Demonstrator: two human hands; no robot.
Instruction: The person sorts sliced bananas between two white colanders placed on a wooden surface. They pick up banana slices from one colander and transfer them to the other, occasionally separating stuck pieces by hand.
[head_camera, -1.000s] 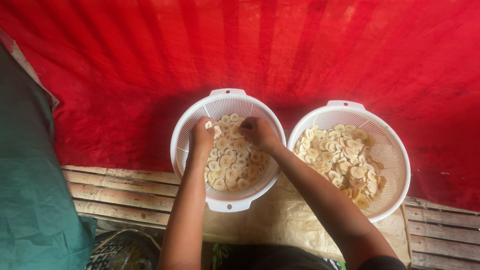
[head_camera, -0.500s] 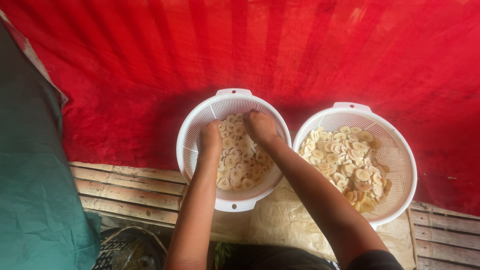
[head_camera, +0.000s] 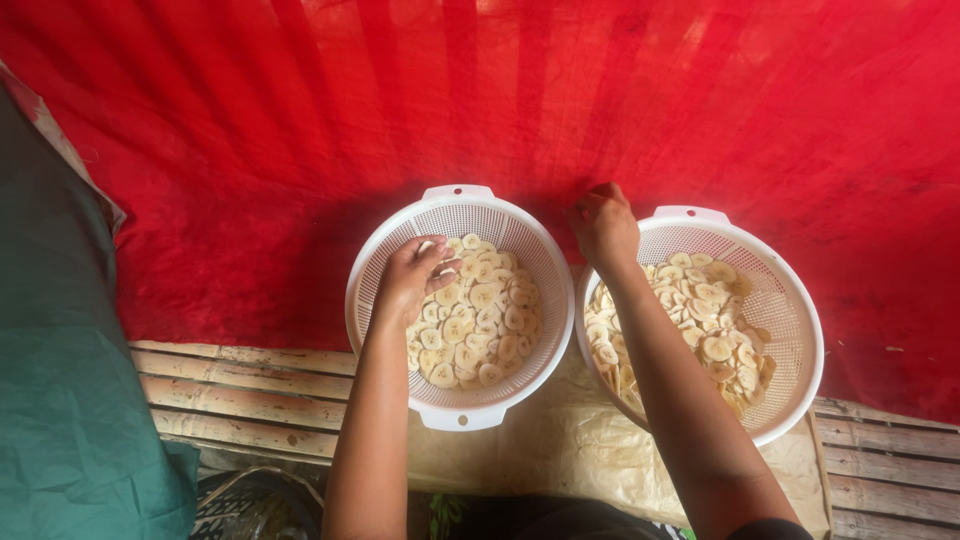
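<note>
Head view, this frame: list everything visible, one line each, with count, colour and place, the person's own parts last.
colanders: two, white plastic, side by side at centre and right
banana slices: many, pale yellow, in both colanders
red sheet: one, covering the upper frame under the colanders
slatted platform: one, pale wood, along the bottom
beige sheet: one, beneath the colanders' near edges
green cloth: one, left edge
dark basket: one, bottom left, partly seen
left hand: in the left colander, fingers on slices
right hand: closed, above the gap between the colanders; contents cannot be told
</note>
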